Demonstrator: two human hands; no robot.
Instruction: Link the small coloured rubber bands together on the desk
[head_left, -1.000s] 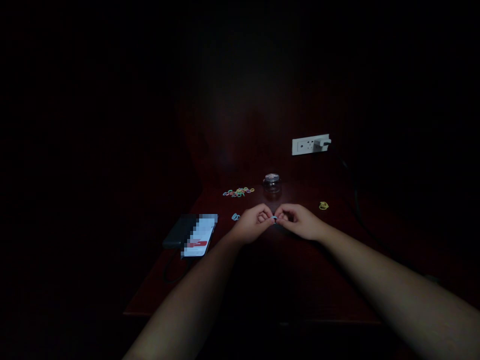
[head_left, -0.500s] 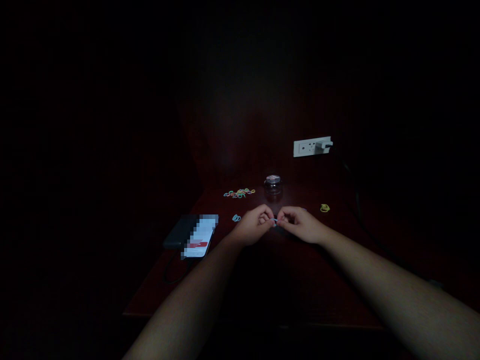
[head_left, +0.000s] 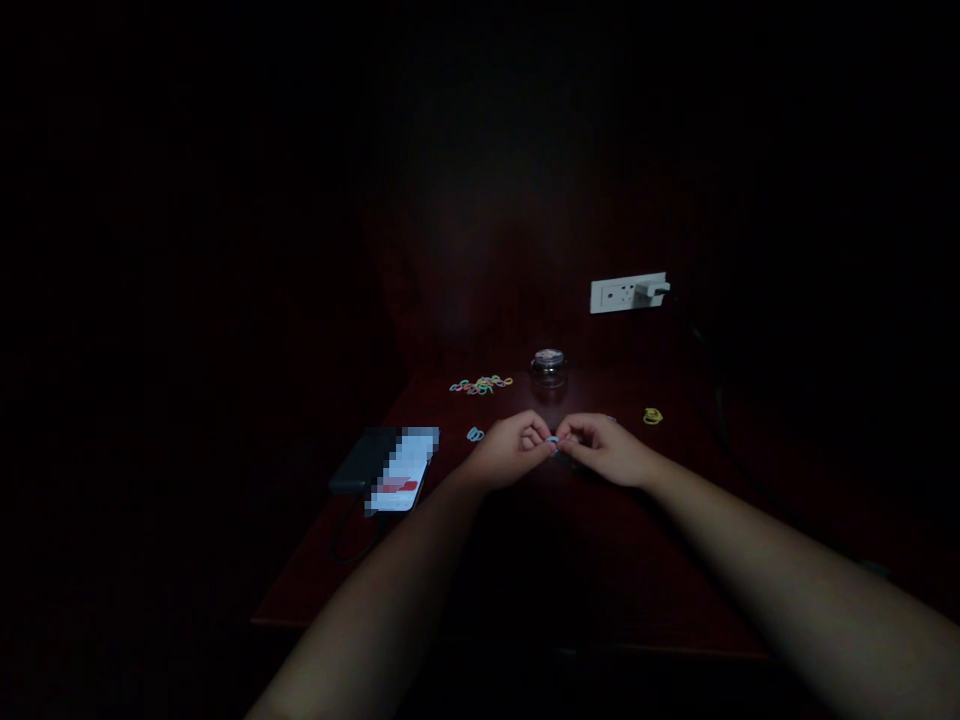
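A small light blue band is pinched between the fingertips of both hands above the dark red table. My left hand grips its left side, and my right hand grips its right side, the fingertips almost meeting. Just left of my left hand lie a few light blue bands. Farther back is a loose pile of mixed coloured bands. Yellow bands rest to the right of my right hand. Something small behind my right hand is mostly hidden.
A lidded clear jar stands behind my hands. On the left, a lit phone lies by a dark flat box with a cable. A wall socket holds a plug, its cord running down the right side of the table.
Both hands stay nearly in place, and the light blue band between them now shows as a small arch. The whole view has shifted very slightly.
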